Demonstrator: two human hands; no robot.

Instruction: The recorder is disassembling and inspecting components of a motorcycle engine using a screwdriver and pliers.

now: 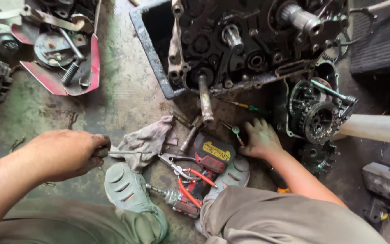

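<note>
At 12 o'clock, engine block (249, 45) sat in blue-grey tray (147, 43). Left hand (66, 153) gripped thin metal rod (127, 152) at 9; right hand (260, 138), fingers spread, pressed floor, poss. touching small screwdriver (236, 133).

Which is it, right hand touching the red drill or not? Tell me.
Apart. The head view shows the right hand flat on the floor beside the drill, with a strip of floor between its fingers and the drill's battery.

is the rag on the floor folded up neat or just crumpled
Crumpled. The grey rag lies bunched in uneven folds on the floor, beside the pliers.
</note>
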